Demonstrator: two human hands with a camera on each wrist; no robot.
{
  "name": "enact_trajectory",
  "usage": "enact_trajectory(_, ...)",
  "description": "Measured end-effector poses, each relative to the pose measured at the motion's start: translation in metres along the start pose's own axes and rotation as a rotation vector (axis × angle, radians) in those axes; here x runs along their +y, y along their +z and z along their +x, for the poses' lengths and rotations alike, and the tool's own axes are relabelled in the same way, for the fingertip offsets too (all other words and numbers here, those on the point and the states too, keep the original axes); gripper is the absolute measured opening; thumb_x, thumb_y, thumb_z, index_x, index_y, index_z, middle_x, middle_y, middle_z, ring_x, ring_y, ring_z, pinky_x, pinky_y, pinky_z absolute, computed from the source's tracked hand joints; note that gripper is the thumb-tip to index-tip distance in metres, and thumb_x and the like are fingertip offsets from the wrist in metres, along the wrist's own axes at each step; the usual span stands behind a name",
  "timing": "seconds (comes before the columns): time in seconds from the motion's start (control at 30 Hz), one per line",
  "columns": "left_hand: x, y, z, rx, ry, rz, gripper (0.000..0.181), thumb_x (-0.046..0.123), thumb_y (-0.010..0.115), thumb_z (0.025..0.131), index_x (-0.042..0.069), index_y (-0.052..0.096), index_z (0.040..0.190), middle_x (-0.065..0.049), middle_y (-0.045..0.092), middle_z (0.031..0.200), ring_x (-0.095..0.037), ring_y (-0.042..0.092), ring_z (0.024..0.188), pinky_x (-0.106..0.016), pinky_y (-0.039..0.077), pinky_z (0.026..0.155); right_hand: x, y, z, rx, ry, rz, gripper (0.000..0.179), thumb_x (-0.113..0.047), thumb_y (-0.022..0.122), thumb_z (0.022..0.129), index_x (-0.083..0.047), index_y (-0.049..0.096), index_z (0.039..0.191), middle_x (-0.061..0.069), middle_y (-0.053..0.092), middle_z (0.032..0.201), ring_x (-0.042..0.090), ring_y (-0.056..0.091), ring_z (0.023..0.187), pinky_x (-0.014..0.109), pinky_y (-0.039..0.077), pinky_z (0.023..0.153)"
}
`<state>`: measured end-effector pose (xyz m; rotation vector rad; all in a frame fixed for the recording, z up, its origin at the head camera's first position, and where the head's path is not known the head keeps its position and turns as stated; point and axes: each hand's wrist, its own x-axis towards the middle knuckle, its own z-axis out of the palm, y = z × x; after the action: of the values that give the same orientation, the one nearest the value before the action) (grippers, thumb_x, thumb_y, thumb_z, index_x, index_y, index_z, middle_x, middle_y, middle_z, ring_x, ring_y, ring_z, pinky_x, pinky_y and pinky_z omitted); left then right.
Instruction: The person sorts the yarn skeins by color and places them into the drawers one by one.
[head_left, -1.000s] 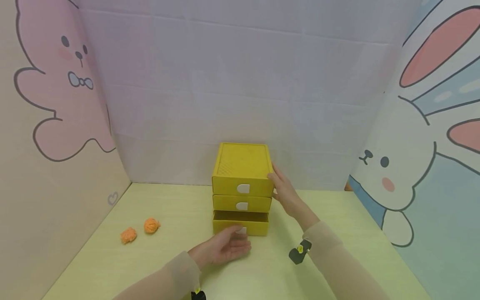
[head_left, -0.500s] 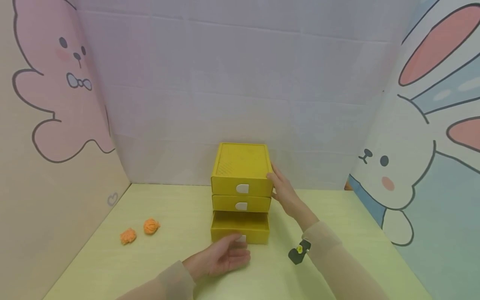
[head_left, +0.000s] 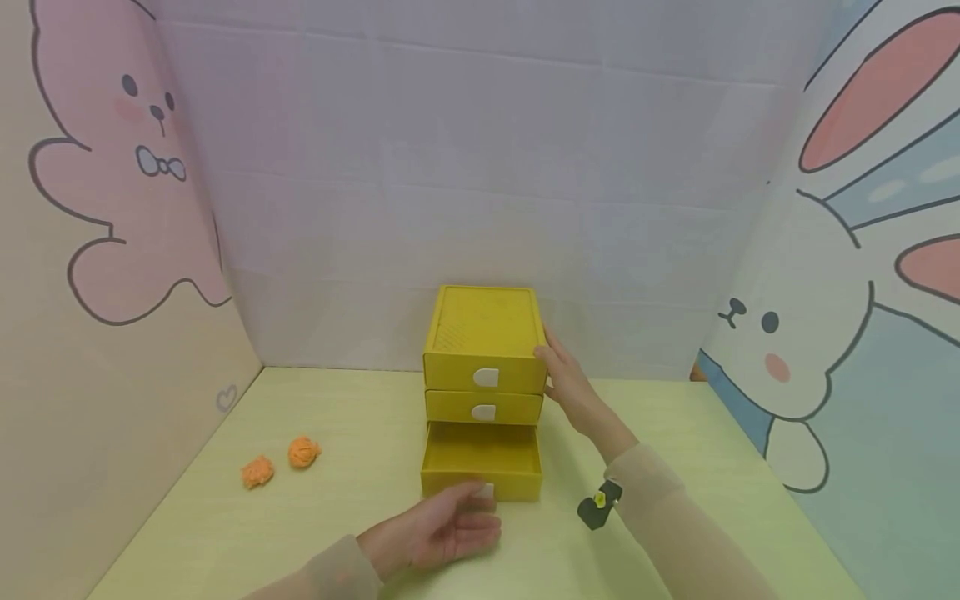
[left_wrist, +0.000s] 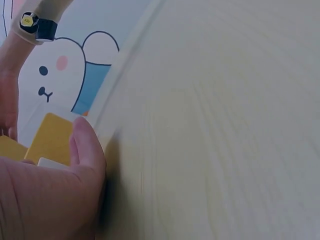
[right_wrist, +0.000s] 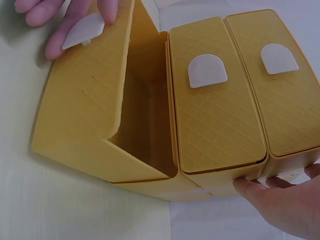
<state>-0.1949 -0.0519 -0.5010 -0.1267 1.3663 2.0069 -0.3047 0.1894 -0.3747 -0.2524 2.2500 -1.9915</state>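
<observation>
A yellow drawer cabinet (head_left: 487,321) with three stacked drawers stands against the back wall. Its bottom drawer (head_left: 481,450) is pulled far out, and the inside that shows holds nothing. My left hand (head_left: 442,529) pinches the white handle (right_wrist: 85,31) of this drawer between thumb and finger, other fingers loosely extended. The left wrist view shows my thumb beside a yellow panel (left_wrist: 50,137). My right hand (head_left: 573,387) presses its fingers against the cabinet's right side near the top. The middle drawer (right_wrist: 217,100) and top drawer (right_wrist: 275,80) are closed.
Two small crumpled orange things (head_left: 303,452) lie on the left of the pale wooden table (head_left: 360,417). A white cloth wall (head_left: 480,167) closes off the back. Cartoon-printed panels stand at both sides, a rabbit (head_left: 795,333) on the right one.
The bottom drawer has slid farther out toward me, my left hand moving back with its handle. My right hand has stayed against the cabinet's side.
</observation>
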Motion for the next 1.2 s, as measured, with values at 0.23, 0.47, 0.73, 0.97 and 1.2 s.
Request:
enact_trajectory(0.23,-0.004,0.001,-0.008,-0.004,-0.009,0.011,0.064,0.041,0.06,0.108,-0.013,0.056,0.14,-0.03,0.07,0.124,-0.031,0.075,0.108,-0.045,0.059,0.102,0.001,0.0,0.001,-0.002,-0.003,-0.016,0.07,-0.041,0.041,0.113,-0.034,0.004,0.172,0.0,0.0,0.179,0.031,0.007,0.164,0.065,0.023,0.126)
enact_trajectory(0.47,-0.009,0.001,-0.013,-0.02,-0.018,0.023,0.063,0.042,0.061,0.108,-0.012,0.057,0.14,-0.029,0.071,0.122,-0.029,0.076,0.106,-0.043,0.06,0.1,0.001,0.0,0.001,-0.007,-0.005,-0.019,0.07,-0.043,0.041,0.113,-0.034,0.003,0.172,0.0,0.0,0.179,0.03,0.007,0.165,0.065,0.022,0.127)
enact_trajectory(0.73,-0.016,0.002,-0.019,-0.051,-0.05,0.016,0.063,0.044,0.062,0.107,-0.01,0.058,0.14,-0.025,0.074,0.118,-0.025,0.077,0.101,-0.04,0.061,0.099,0.001,0.0,0.0,0.001,0.002,-0.027,0.071,-0.043,0.04,0.112,-0.035,0.002,0.172,0.0,-0.001,0.179,0.031,0.007,0.165,0.064,0.022,0.127)
enact_trajectory(0.97,-0.016,0.004,-0.025,-0.044,-0.084,0.012,0.06,0.041,0.063,0.107,-0.011,0.06,0.137,-0.025,0.074,0.118,-0.026,0.077,0.102,-0.04,0.061,0.099,0.0,0.0,-0.001,-0.007,0.0,-0.025,0.07,-0.042,0.039,0.113,-0.034,0.001,0.172,-0.001,-0.002,0.179,0.029,0.004,0.165,0.064,0.021,0.127)
enact_trajectory(1.2,-0.016,0.003,-0.025,-0.043,-0.103,0.017,0.058,0.04,0.062,0.107,-0.01,0.062,0.137,-0.021,0.076,0.115,-0.025,0.077,0.103,-0.039,0.061,0.099,0.002,0.0,0.001,-0.009,-0.003,-0.024,0.07,-0.042,0.038,0.113,-0.034,0.001,0.172,0.0,-0.002,0.179,0.029,0.004,0.165,0.064,0.02,0.127)
